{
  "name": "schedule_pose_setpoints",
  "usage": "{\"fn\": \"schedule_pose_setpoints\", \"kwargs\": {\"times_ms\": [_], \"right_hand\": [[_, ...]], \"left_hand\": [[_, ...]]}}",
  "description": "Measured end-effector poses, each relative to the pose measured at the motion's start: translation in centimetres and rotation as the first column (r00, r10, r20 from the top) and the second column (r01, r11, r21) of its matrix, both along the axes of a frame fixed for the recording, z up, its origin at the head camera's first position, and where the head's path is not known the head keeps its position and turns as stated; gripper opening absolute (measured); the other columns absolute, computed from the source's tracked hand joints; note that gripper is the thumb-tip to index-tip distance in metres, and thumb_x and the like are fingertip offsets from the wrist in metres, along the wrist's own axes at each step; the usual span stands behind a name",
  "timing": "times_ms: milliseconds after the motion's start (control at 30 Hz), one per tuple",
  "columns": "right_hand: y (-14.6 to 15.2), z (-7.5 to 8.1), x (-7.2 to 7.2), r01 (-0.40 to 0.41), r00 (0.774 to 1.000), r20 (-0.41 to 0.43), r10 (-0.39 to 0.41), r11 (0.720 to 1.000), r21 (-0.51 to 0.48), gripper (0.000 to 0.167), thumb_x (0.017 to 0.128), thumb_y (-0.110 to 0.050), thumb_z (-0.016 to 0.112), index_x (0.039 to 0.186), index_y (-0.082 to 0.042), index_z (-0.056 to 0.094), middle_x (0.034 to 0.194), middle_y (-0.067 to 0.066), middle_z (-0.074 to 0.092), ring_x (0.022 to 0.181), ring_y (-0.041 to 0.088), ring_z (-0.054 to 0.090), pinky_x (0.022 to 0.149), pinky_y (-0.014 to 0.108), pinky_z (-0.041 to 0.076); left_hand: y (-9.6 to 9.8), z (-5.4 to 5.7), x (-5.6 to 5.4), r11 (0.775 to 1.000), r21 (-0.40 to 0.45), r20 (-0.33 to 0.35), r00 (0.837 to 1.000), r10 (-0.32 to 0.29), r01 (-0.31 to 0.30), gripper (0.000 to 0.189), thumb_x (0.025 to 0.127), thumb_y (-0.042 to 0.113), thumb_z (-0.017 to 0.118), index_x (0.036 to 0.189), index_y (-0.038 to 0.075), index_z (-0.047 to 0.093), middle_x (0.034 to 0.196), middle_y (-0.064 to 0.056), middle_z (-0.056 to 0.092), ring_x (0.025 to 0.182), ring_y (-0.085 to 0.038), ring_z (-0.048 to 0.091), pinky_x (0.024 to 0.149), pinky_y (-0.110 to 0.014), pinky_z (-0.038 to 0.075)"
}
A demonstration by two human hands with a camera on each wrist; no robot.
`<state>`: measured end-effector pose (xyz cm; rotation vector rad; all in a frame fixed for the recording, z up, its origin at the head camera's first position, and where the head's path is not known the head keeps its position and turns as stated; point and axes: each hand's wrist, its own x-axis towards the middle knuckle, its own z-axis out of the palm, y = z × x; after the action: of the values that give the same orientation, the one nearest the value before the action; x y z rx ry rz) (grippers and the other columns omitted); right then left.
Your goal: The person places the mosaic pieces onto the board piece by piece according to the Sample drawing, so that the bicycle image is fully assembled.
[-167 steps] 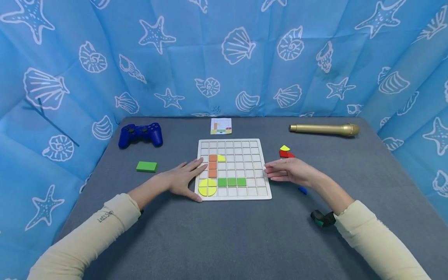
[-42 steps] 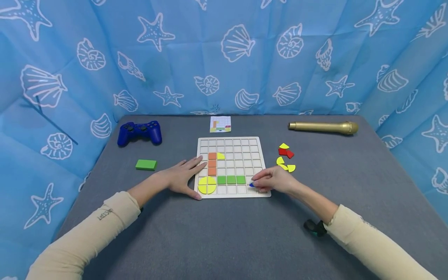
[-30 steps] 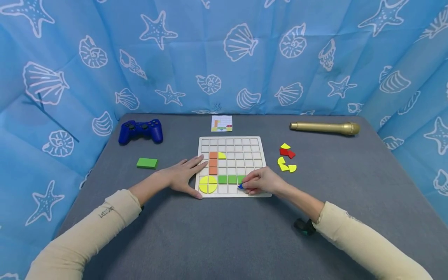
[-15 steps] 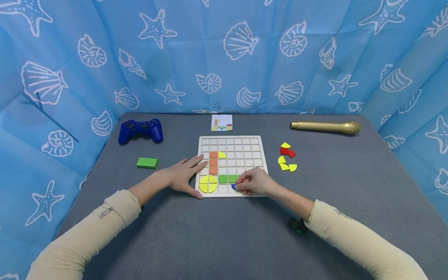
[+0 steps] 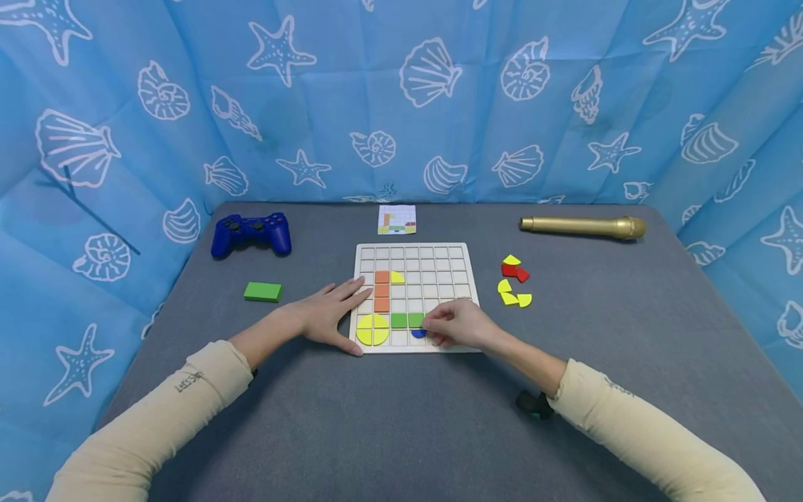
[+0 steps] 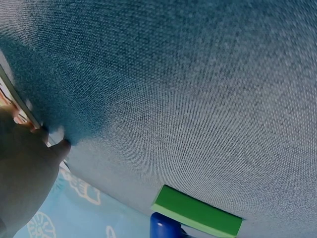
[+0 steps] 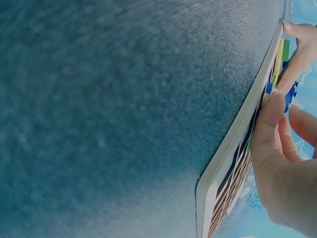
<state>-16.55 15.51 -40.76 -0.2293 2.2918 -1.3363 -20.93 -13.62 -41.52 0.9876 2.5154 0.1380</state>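
Observation:
A pale grid board (image 5: 464, 268) lies flat at the middle of the table. My left hand (image 5: 326, 317) rests with spread fingers on its left edge. At the board's lower side, my right hand (image 5: 461, 324) pinches a blue half-round tile (image 5: 418, 334) by its right end, just below the green square tiles (image 5: 399, 321). The blue tile (image 7: 269, 88) also shows at the thumb tip in the right wrist view. Orange square tiles (image 5: 382, 291) form a column on the board, with a yellow quarter-round tile (image 5: 398, 278) beside the top one. Lower left, several yellow quarters (image 5: 365, 337) make a circle.
Right of the board lie red tiles (image 5: 510, 271) and loose yellow quarter-round tiles (image 5: 525, 300). A gold microphone (image 5: 577, 226) is at the back right, a pattern card (image 5: 396, 219) behind the board. Far left are a blue game controller (image 5: 251, 233) and a green block (image 5: 263, 291).
My right hand has picked up the blue tile from the table right of the board and carried it left along the bottom row to below the green squares. My left hand has stayed put.

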Motion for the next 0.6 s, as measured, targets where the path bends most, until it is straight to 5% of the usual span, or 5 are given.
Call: {"fn": "schedule_pose_setpoints", "kwargs": {"times_ms": [600], "right_hand": [[0.29, 0.45, -0.04, -0.07, 0.995, 0.064, 0.078, 0.99, -0.125, 0.025, 0.095, -0.014, 0.06, 0.11, 0.005, 0.066, 0.088, 0.013, 0.07, 0.07, 0.018, 0.064, 0.064, 0.03, 0.054]], "left_hand": [[0.03, -0.16, -0.12, 1.0, -0.015, -0.004, 1.0, 0.004, -0.004, 0.117, 0.071, 0.081, 0.055, 0.155, 0.017, 0.006, 0.159, -0.008, -0.006, 0.144, -0.024, -0.001, 0.112, -0.049, 0.008]]}}
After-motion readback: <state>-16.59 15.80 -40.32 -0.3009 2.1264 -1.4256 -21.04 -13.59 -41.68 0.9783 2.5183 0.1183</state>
